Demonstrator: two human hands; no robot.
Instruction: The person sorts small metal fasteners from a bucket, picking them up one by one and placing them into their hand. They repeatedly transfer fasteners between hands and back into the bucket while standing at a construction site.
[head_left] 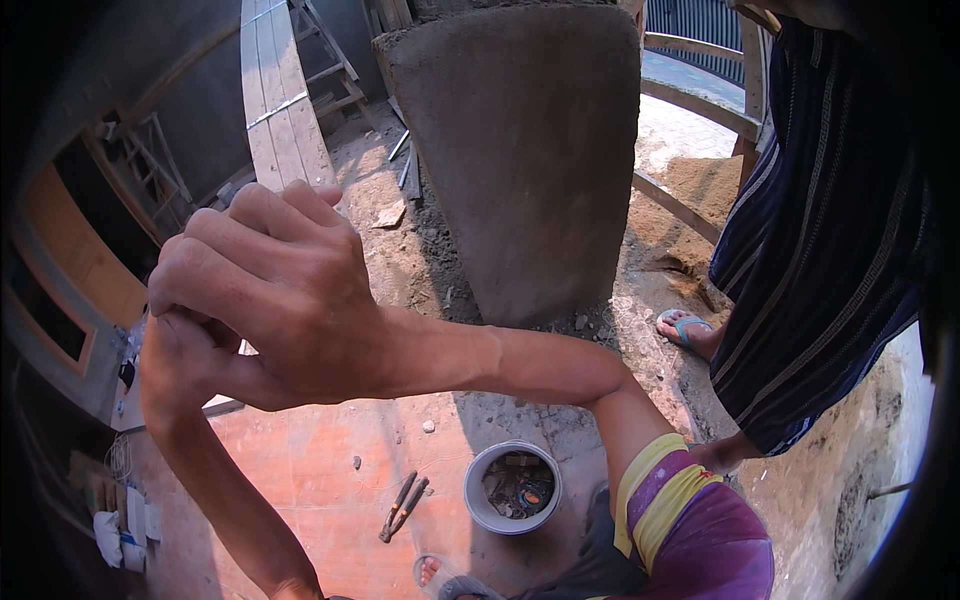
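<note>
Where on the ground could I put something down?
Bare orange floor lies between the pliers and the left forearm. It is crowded by the grey bucket, the rubble beside the plastered pillar, and a person's sandalled foot.

A grey bucket [512, 487] stands on the reddish-orange floor [320, 480] beside a purple-and-yellow sleeve [690, 520].

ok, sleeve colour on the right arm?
Purple sleeve with yellow bands, clearest in the head view.
</note>
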